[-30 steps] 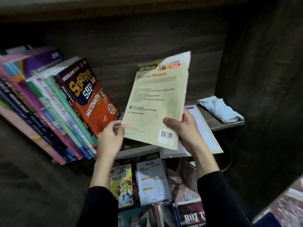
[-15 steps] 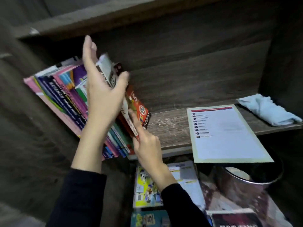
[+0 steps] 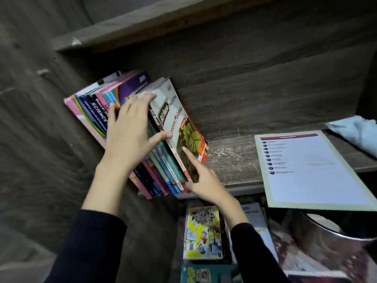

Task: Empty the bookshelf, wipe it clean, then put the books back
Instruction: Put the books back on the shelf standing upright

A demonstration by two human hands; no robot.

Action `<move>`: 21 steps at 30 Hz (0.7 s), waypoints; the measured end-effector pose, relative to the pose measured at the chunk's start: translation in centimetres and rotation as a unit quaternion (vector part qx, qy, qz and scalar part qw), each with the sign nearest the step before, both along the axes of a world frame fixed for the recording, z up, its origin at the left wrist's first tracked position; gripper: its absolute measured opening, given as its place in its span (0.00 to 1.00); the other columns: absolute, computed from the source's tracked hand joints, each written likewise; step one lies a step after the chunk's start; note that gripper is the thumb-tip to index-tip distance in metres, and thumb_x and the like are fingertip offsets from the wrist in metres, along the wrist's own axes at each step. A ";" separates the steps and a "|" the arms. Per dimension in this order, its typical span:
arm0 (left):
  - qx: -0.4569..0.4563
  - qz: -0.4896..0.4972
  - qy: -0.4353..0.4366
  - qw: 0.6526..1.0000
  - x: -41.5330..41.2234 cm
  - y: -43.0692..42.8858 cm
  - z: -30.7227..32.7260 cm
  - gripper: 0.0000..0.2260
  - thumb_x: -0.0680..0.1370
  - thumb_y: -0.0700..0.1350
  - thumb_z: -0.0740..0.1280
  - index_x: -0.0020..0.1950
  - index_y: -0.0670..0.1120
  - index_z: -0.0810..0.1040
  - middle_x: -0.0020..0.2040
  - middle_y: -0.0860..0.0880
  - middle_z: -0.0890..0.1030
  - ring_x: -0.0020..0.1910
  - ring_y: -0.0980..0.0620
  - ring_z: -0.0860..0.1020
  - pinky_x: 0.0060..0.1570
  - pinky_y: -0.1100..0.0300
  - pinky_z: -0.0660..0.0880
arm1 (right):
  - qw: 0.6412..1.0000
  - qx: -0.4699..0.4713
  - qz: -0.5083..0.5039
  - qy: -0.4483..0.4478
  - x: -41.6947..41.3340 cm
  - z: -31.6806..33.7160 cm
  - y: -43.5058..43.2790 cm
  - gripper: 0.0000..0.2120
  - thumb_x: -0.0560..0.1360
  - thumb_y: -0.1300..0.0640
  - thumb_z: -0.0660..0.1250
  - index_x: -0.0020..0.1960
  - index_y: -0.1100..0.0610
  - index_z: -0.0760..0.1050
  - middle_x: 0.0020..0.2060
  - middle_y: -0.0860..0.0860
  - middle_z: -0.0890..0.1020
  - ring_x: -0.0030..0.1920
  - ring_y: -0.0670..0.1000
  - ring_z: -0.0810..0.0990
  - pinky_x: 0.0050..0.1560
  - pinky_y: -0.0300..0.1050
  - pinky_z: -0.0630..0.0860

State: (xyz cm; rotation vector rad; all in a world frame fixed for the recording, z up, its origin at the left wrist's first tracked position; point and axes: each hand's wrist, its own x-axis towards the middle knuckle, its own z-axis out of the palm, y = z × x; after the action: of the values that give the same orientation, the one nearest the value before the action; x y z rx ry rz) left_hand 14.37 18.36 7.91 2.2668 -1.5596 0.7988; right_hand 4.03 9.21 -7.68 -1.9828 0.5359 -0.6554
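- At the left end of the shelf, the row of books leans left onto the side wall. The green book is outermost on the row's right, tilted the same way, its foot on the board.
- Left hand: spread, fingers mostly straight, lying across the row's spines and top edges, thumb on the green book's spine. It grasps nothing.
- Right hand: loose, index finger straight with its tip low on the green book's cover. It clasps nothing.
- Step, as I judge it: seating this book into the row, in the put-back phase.
- To do it well, press the cover flat toward the row so no gap is left.
- The left hand should brace the row so it does not fan out.
- Nudge the spine back level with the others at the front edge.
- Risk: the lean is steep, so the feet may slide right once the hands lift. Stand the row straighter first.
- Flat book lies right of middle, overhanging the front edge, and probably goes in next.
- Cloth sits at the right end.
- Pile of more books waits below the shelf, with the bin beside it.
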 end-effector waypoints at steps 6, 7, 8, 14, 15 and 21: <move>-0.032 0.041 -0.014 0.999 0.2 -0.5 0.1 0.41 0.65 0.64 0.71 0.73 0.49 0.63 0.71 0.50 0.69 0.70 0.49 0.65 0.69 0.47 0.52 | 0.997 0.045 -0.054 0.021 -0.9 -0.6 -0.6 0.30 0.72 0.58 0.72 0.70 0.46 0.66 0.62 0.50 0.69 0.52 0.46 0.72 0.62 0.47 0.72; -0.037 0.048 -0.015 0.998 0.2 -0.6 0.1 0.41 0.65 0.64 0.71 0.73 0.50 0.64 0.70 0.50 0.70 0.69 0.48 0.65 0.67 0.47 0.52 | 0.997 0.034 -0.071 0.016 -0.7 -0.8 -0.5 0.27 0.72 0.58 0.72 0.68 0.48 0.69 0.59 0.50 0.70 0.47 0.45 0.72 0.57 0.43 0.73; -0.041 0.053 -0.016 0.998 0.1 -0.7 0.2 0.40 0.65 0.63 0.72 0.73 0.50 0.64 0.70 0.50 0.70 0.69 0.48 0.65 0.67 0.47 0.53 | 0.996 0.030 -0.082 0.008 -0.5 -1.1 -0.4 0.26 0.71 0.58 0.73 0.67 0.50 0.70 0.58 0.50 0.72 0.45 0.46 0.73 0.54 0.41 0.74; -0.055 0.063 -0.017 0.996 0.4 -1.1 0.2 0.35 0.69 0.60 0.72 0.73 0.52 0.65 0.70 0.53 0.70 0.67 0.50 0.65 0.62 0.50 0.55 | 0.993 0.025 -0.114 0.003 0.3 -1.5 -0.3 0.25 0.73 0.60 0.70 0.69 0.58 0.70 0.65 0.54 0.76 0.64 0.50 0.73 0.64 0.31 0.60; -0.059 0.064 -0.014 0.996 0.4 -1.1 0.2 0.35 0.69 0.60 0.72 0.73 0.52 0.65 0.70 0.53 0.70 0.67 0.50 0.65 0.61 0.50 0.56 | 0.994 0.023 -0.111 0.007 0.3 -1.5 -0.4 0.25 0.74 0.60 0.69 0.70 0.58 0.69 0.66 0.54 0.74 0.65 0.49 0.71 0.62 0.28 0.57; -0.085 0.079 0.006 0.993 0.2 -1.6 -0.1 0.34 0.68 0.57 0.73 0.71 0.52 0.66 0.68 0.52 0.72 0.65 0.49 0.65 0.58 0.51 0.56 | 0.996 -0.001 -0.069 0.059 0.1 -2.4 -0.8 0.30 0.77 0.69 0.61 0.75 0.51 0.59 0.72 0.47 0.65 0.66 0.41 0.62 0.54 0.21 0.44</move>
State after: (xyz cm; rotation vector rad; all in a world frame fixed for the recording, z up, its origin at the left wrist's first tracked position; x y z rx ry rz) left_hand 14.54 16.75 7.86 2.2853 -1.2662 0.9188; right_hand 4.15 8.37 -10.03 -2.0089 0.7507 -0.6254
